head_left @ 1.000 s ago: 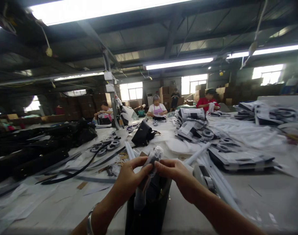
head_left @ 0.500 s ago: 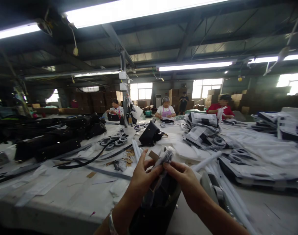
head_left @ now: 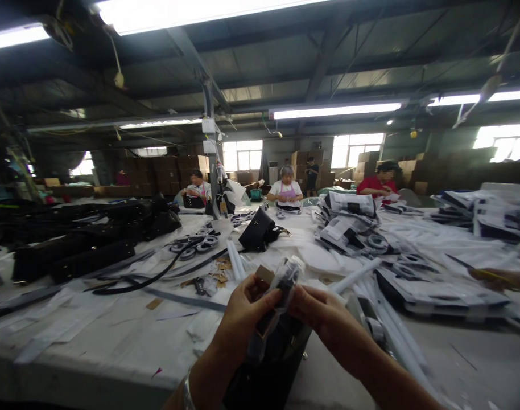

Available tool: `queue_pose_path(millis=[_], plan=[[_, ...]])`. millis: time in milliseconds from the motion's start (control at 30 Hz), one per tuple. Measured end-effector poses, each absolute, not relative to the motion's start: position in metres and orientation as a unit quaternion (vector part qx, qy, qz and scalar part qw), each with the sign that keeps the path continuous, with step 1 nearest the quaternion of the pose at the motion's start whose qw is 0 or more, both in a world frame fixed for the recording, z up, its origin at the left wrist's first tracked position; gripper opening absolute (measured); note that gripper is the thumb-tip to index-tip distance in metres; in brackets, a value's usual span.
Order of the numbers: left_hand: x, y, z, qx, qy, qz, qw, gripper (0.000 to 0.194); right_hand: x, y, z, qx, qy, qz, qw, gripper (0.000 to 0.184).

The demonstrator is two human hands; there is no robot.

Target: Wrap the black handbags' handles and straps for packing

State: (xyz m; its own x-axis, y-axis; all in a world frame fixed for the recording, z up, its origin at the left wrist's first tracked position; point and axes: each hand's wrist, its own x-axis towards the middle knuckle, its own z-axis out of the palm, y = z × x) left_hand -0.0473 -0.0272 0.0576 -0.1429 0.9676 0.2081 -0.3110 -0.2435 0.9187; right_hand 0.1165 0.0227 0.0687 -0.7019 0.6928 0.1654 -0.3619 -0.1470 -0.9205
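A dark strap wrapped in clear plastic (head_left: 288, 276) rises between my hands, above an upright black bag (head_left: 264, 381). My left hand (head_left: 238, 316) is closed on the wrapped strap, its thumb pressed against the plastic. Beside those fingers a small brown card tag (head_left: 264, 274) sticks up. From the other side, my right hand (head_left: 328, 319) pinches the plastic edge between thumb and fingers. Part of the wrapped bundle hangs down at the bag's mouth; its lower end is hard to make out.
Black bags (head_left: 93, 256) are heaped at left. Another black bag (head_left: 258, 229) and loose straps (head_left: 178, 267) lie ahead. White tubes (head_left: 396, 341), a tape dispenser (head_left: 366, 319) and wrapped bags (head_left: 448, 296) are at right. A co-worker's hand (head_left: 511, 279) holds a yellow-handled blade. Several people sit opposite.
My right fingers have shifted slightly on the plastic, and my left fingers have curled in. A co-worker's hand with a yellow-handled blade has come in at the right edge. The view has shifted slightly.
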Motion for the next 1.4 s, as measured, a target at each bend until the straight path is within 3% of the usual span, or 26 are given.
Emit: queue_pose_path(millis=[133,233,333,667,833,933,1067,1233,1400], plan=[[-0.048,-0.032,0.059,0.453,0.388,0.648,0.473,0.033,0.12,0.024,0.056,-0.139,-0.406,0.829,0.359,0.046],[-0.049,-0.035,0.06,0.458,0.399,0.649,0.458,0.031,0.12,0.025,0.046,-0.129,-0.365,0.842,0.376,0.035],[-0.049,-0.037,0.06,0.461,0.407,0.649,0.449,0.031,0.117,0.02,0.039,-0.122,-0.397,0.819,0.396,0.025],[-0.041,-0.047,0.064,0.478,0.454,0.633,0.406,0.031,0.098,-0.003,0.028,-0.269,-0.481,0.669,0.498,0.041],[-0.037,-0.052,0.06,0.492,0.515,0.633,0.303,0.027,0.096,-0.011,0.029,-0.299,-0.524,0.609,0.515,0.041],[-0.035,-0.053,0.056,0.504,0.535,0.627,0.258,0.027,0.097,-0.014,0.032,-0.289,-0.545,0.599,0.51,0.039],[-0.033,-0.057,0.054,0.473,0.527,0.646,0.284,0.039,0.096,-0.014,0.029,-0.297,-0.555,0.584,0.513,0.037],[-0.036,-0.069,0.051,0.491,0.518,0.633,0.3,0.032,0.09,-0.012,0.021,-0.288,-0.557,0.576,0.524,0.036],[-0.037,-0.071,0.049,0.497,0.556,0.625,0.23,0.027,0.085,-0.012,0.018,-0.291,-0.551,0.577,0.528,0.038]])
